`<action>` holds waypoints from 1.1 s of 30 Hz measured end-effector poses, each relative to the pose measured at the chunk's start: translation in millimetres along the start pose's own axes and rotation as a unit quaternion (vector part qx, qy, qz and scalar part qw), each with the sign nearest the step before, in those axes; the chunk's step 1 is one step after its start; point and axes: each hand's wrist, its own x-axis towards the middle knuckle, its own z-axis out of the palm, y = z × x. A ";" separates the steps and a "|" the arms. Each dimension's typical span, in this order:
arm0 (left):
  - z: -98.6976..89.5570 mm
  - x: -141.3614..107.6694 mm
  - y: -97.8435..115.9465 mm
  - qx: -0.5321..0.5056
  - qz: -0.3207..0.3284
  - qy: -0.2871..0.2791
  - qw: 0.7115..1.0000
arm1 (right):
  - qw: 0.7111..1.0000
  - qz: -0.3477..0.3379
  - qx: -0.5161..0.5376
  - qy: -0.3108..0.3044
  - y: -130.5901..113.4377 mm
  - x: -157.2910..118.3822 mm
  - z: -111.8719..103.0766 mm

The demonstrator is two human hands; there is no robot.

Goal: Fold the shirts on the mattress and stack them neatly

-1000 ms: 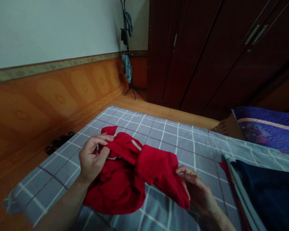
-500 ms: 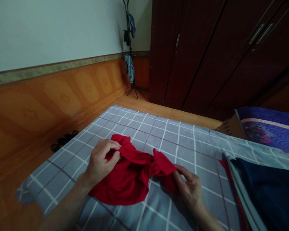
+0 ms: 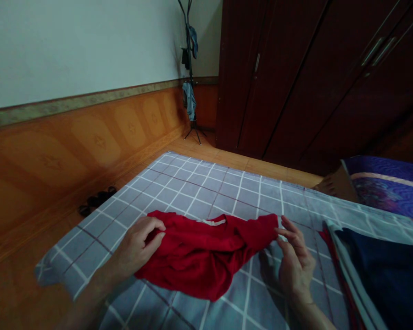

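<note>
A red shirt (image 3: 199,254) lies partly spread and creased over the grey checked bed sheet (image 3: 179,183). Its neckline, with a pale inner band, faces the far side. My left hand (image 3: 139,243) pinches the shirt's left part between thumb and fingers. At the other end, my right hand (image 3: 296,259) grips the tip of the right sleeve between thumb and forefinger, its remaining fingers raised. The lower front of the shirt sags in folds between the two hands.
Folded clothes (image 3: 382,270), dark blue on top, lie at the right. A purple patterned mattress (image 3: 392,183) is beyond them. Dark wardrobes (image 3: 278,82) and a coat stand (image 3: 190,68) stand at the back. Dark footwear (image 3: 98,200) sits on the floor by the left wall.
The bunched red shirt has been pulled out wider, and its neckline now shows. My right hand has moved right with the sleeve; my left hand has shifted slightly down.
</note>
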 end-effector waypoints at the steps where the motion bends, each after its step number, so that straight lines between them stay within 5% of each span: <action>1: 1.2 1.9 1.9 0.015 0.017 0.011 1.000 | 0.998 -0.049 -0.036 -0.022 -1.8 1.0 0.0; 4: 5.9 6.3 6.1 0.063 0.041 -0.032 0.997 | 0.971 -0.140 -0.153 -0.121 -4.6 1.5 4.6; 8: 11.5 -1.4 4.5 0.121 -0.010 -0.113 0.986 | 0.889 -0.187 -0.353 -0.223 -6.9 -4.5 13.6; 11: 15.6 -15.4 -2.6 0.143 -0.065 -0.165 0.974 | 0.831 -0.176 -0.442 -0.289 -19.0 -11.2 17.3; 14: 20.9 -20.6 -10.1 0.170 -0.105 -0.212 0.957 | 0.807 -0.114 -0.455 -0.359 -41.5 -18.0 21.4; 18: 26.9 13.1 -2.8 0.115 -0.054 -0.165 0.978 | 0.808 0.001 -0.344 -0.478 -71.2 -33.5 25.8; 22: 35.9 85.1 40.4 0.006 0.110 -0.070 0.991 | 0.813 0.102 -0.115 -0.561 -75.7 -64.3 22.4; 26: 47.5 141.4 90.4 -0.042 0.231 0.011 0.972 | 0.777 0.075 0.051 -0.623 -64.1 -88.1 16.7; 29: 47.7 143.3 108.6 -0.076 0.231 0.021 0.970 | 0.824 0.038 0.032 -0.565 -62.7 -83.5 16.7; 33: 41.4 91.9 108.4 -0.158 0.191 -0.066 0.967 | 0.888 0.010 -0.103 -0.448 -69.7 -50.8 16.6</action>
